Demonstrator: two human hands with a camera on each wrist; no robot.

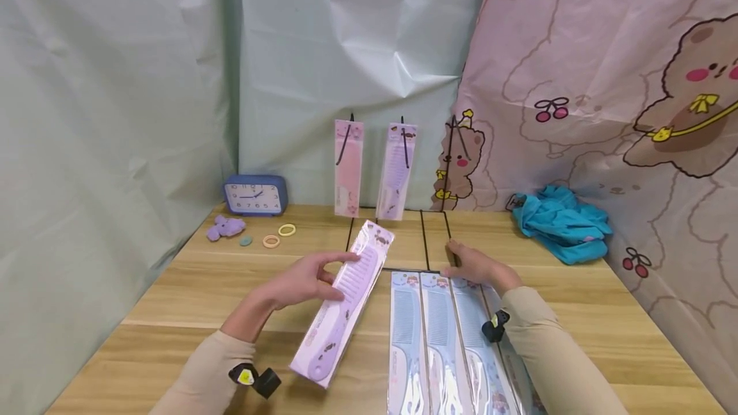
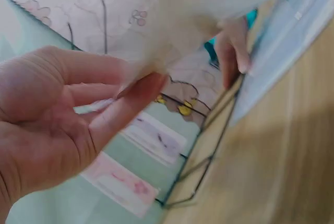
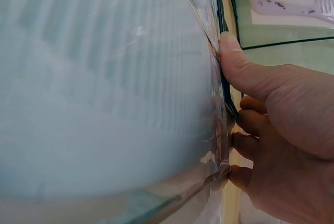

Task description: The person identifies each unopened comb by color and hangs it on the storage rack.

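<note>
My left hand (image 1: pixel 304 282) pinches a packaged purple comb (image 1: pixel 352 293) by its edges, tilted above the table. In the left wrist view the comb's package is blurred and seen from its back. My right hand (image 1: pixel 478 266) grips the front base wire of a black wire rack (image 1: pixel 425 242); the right wrist view has its thumb and curled fingertips at that wire. Packaged blue combs (image 1: pixel 441 325) lie side by side just in front of the rack, close against the right fingers. On the rack's hooks hang a packaged pink comb (image 1: pixel 348 178) and another packaged purple comb (image 1: pixel 395 178).
At the back left stands a blue clock (image 1: pixel 255 195), with a purple scrunchie (image 1: pixel 225 227) and several small hair ties (image 1: pixel 271 241) before it. A crumpled turquoise cloth (image 1: pixel 562 223) lies at the back right. Curtains hang behind the wooden table (image 1: pixel 202 300).
</note>
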